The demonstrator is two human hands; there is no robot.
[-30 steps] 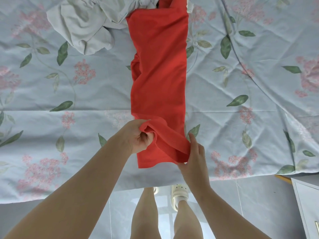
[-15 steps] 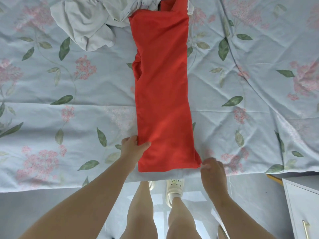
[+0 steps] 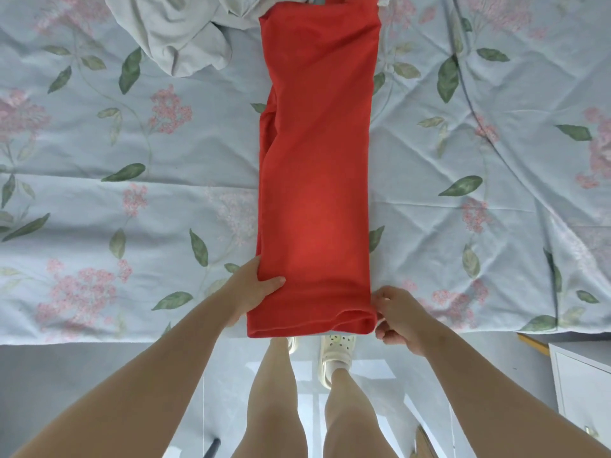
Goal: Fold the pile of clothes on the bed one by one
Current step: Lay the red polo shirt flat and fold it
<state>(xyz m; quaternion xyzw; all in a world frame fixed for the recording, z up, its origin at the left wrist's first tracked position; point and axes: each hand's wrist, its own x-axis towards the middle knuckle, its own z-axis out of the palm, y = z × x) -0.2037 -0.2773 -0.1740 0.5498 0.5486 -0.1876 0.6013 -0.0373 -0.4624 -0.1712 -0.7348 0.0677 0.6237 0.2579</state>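
A red garment (image 3: 315, 166) lies folded into a long narrow strip down the middle of the bed, its near hem at the bed's front edge. My left hand (image 3: 254, 287) grips its near left corner, thumb on top of the cloth and fingers under the edge. My right hand (image 3: 395, 314) pinches the near right corner at the hem, fingers curled. A pale grey pile of clothes (image 3: 185, 31) lies crumpled at the far left, touching the red garment's top end.
The bed wears a light blue sheet (image 3: 479, 200) printed with pink flowers and green leaves. A white cabinet (image 3: 582, 375) stands at the lower right. My legs and white shoes (image 3: 337, 355) are on the glossy floor below the bed's edge.
The bunched near end of the red garment has been pulled flat toward the bed's edge. Both hands moved outward to its two near corners, and the strip now lies smooth.
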